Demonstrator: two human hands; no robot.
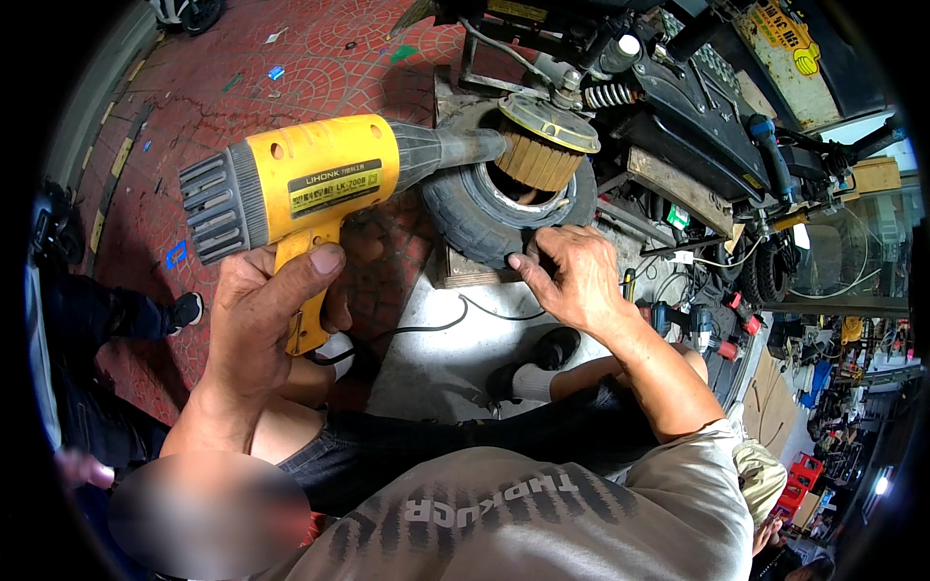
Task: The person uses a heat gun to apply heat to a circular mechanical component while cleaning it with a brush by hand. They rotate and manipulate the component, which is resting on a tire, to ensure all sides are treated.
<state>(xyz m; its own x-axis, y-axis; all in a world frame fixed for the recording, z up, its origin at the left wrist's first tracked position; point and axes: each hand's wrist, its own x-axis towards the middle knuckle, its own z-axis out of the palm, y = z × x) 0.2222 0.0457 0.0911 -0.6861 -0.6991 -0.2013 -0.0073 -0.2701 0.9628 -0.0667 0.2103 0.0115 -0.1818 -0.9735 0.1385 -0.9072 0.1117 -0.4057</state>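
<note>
Firmly, the left hand (266, 324) grips the yellow heat gun (310, 184), its nozzle aimed at the small tyre (475, 208); the right hand (572, 281) grasps the tyre's near edge, steadying it.

Red patterned brick floor (320, 58), upper left & centre of frame; grey concrete slab (436, 358) at centre. On slab: wooden block (455, 269) w/ small black tyre (484, 208) resting on it, centre top; thin black cable (455, 315) curving across, centre. Paper scraps, blue bits on bricks, upper left. Red-black tools (722, 339) lie centre right.
</note>
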